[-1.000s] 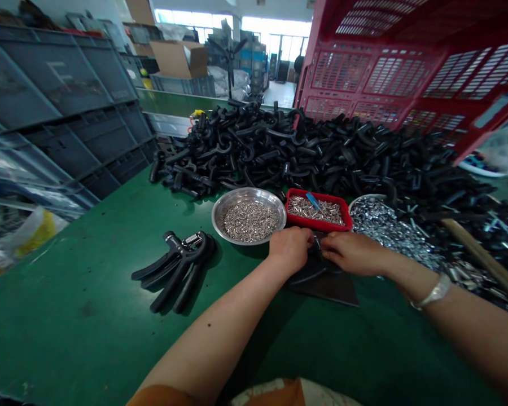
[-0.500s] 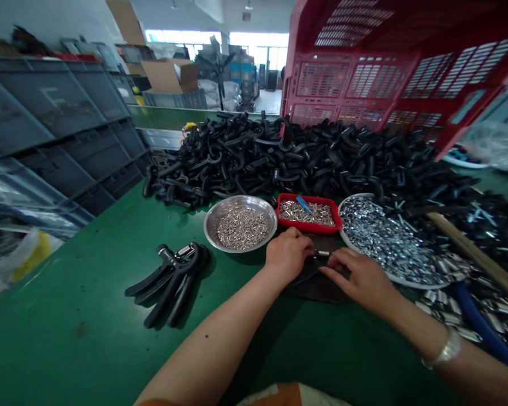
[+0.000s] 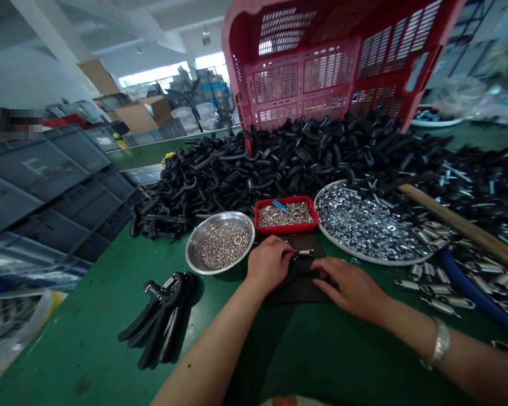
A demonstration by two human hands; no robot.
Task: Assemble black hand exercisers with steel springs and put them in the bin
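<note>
A dark mat [image 3: 315, 293] lies in front of me with a black hand grip [image 3: 298, 269] on it, partly hidden under my fingers. A small metal spring [image 3: 305, 252] shows at its top. My left hand [image 3: 271, 262] is closed on the left side of this hand grip. Just to the right, my right hand [image 3: 349, 286] has thumb and fingers apart, its fingertips close to the spring's right end; whether they touch the grip is unclear. Two hand grips [image 3: 163, 316], black with springs fitted, lie together on the left of the green table [image 3: 84, 338].
Behind the mat are a metal bowl [image 3: 190, 256] of small rings, a red tray [image 3: 285, 228] of pins and a round tray [image 3: 322, 223] of shiny parts. Black handles [image 3: 220, 163] pile up below a red crate [image 3: 275, 79]. A wooden-handled hammer [image 3: 461, 223] and loose springs [image 3: 440, 289] lie right.
The view has tilted and swung to the right. My right hand's fingers have drawn slightly back from the spring, while my left hand stays on the hand grip.
</note>
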